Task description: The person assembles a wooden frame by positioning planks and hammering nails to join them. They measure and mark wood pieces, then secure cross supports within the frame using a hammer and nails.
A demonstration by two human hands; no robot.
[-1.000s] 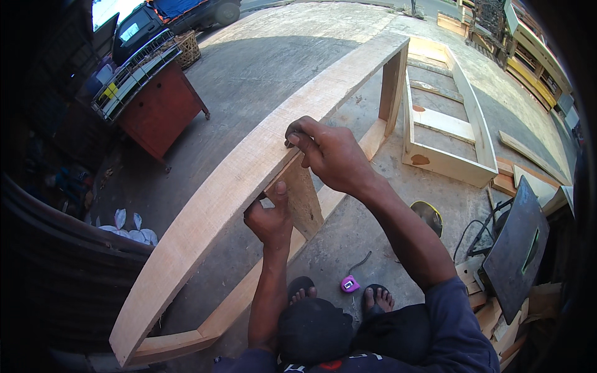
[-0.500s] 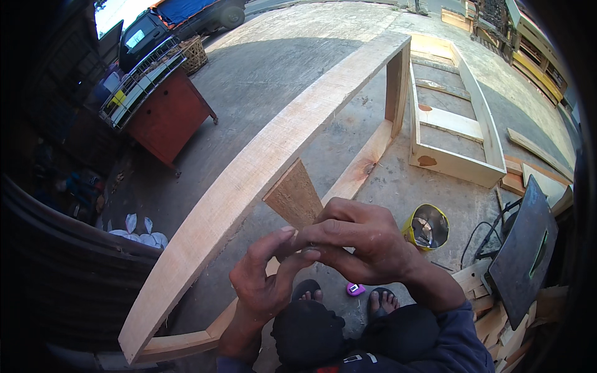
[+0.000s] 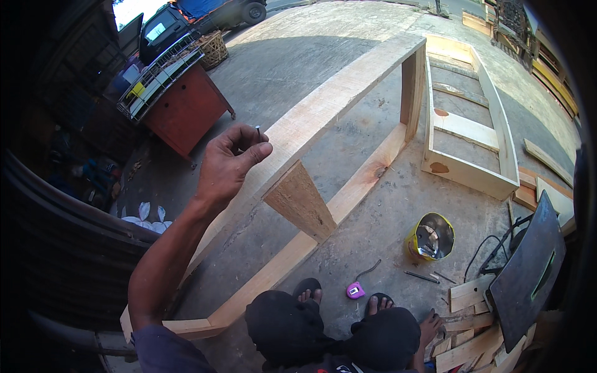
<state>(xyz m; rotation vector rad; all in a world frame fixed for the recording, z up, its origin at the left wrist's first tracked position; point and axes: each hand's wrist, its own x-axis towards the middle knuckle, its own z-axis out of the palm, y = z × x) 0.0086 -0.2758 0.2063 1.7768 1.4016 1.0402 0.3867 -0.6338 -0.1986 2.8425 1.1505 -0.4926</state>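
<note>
My left hand (image 3: 229, 163) pinches a nail (image 3: 258, 128) between thumb and forefinger, its head pointing up. This hand is at the upper board (image 3: 348, 96) of a wooden frame standing on edge. Below it, a short rough crosspiece (image 3: 303, 204) joins the upper board to the lower board (image 3: 264, 276). Down by my right knee, my right hand (image 3: 429, 326) reaches to the ground beside wood offcuts (image 3: 471, 293). Its fingers look spread, and my knee hides part of the hand.
A pink tape measure (image 3: 355, 290) lies between my feet. To the right are a yellow bucket (image 3: 413, 242), a dark thin rod (image 3: 421, 276) and a dark flat-topped stand (image 3: 528, 267). Another slatted frame (image 3: 472, 177) lies beyond. A red cart (image 3: 186, 115) stands far left.
My hands, together before, have parted. The left rose to the upper board with the nail; the right dropped to the ground on the right. The view has shifted slightly.
</note>
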